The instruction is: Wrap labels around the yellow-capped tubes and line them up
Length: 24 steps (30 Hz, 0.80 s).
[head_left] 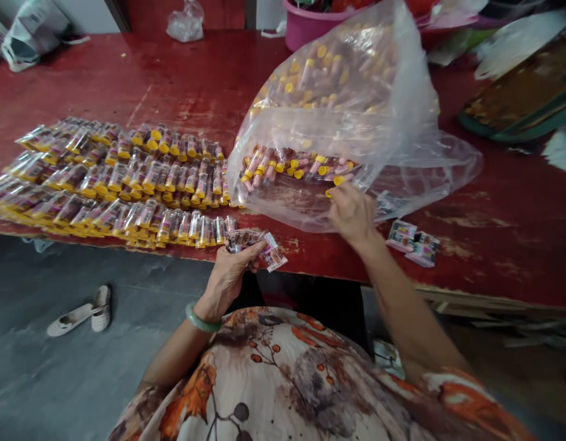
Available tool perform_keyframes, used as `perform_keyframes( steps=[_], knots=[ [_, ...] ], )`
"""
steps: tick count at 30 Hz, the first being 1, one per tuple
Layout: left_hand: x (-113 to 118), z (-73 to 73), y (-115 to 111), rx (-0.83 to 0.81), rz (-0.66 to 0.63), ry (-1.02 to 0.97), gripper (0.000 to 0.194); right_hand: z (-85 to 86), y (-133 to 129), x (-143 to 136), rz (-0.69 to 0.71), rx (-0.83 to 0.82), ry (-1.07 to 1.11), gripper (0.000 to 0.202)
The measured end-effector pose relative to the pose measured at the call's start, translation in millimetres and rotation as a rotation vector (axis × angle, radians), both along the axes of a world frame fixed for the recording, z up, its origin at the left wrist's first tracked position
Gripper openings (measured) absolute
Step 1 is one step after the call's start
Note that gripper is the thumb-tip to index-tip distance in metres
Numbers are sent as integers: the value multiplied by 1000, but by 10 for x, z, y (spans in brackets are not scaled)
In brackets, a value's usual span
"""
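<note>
My left hand (232, 269) is closed on a small fan of printed plastic sleeves (272, 251), held just over the table's front edge. My right hand (354, 211) is pinched at the mouth of a big clear plastic bag (301, 211). A yellow cap shows at its fingertips, apparently of a small yellow-capped tube (329, 193); the rest of that tube is hidden. Inside the bag are many loose pink tubes with yellow caps (299, 164). Left of the bag, rows of sleeved tubes (154, 174) lie stacked on the table.
Two small stacks of printed sleeves (411, 242) lie on the red table (489, 208) to the right. A pink tub (305, 24) stands behind the bag. A brown, green-edged object (522, 86) sits far right. White shoes (81, 312) rest on the floor.
</note>
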<state>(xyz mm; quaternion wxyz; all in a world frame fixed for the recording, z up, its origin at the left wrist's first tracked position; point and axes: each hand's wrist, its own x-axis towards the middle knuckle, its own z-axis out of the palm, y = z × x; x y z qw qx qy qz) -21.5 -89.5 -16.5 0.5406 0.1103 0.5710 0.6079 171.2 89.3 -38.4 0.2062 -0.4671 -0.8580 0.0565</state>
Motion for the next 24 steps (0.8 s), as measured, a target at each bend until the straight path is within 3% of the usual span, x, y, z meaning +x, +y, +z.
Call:
perform_keyframes(
  steps=[4,9,11,13,14,16,20,24],
  knots=[
    [31,-22,13,-13,35,-22,34,-149,536,32,80,-46,-157,18],
    [36,-31,-1,-31,55,-38,34,-167,585,3,96,-58,-141,15],
    [37,-35,-4,-24,62,-54,33,-98,419,37,72,-17,-64,19],
    [55,-50,8,-14,87,-89,33,-26,116,60,20,-47,164,23],
    [72,-60,18,-7,107,-113,33,2,-81,54,-26,-135,399,21],
    [125,-83,42,7,141,-165,35,30,-517,-3,-63,-592,815,15],
    [249,-112,50,36,139,-180,35,11,-1161,-232,40,-975,801,13],
    [215,-118,10,69,69,-114,34,51,-1148,-316,66,-1088,779,24]
  ],
)
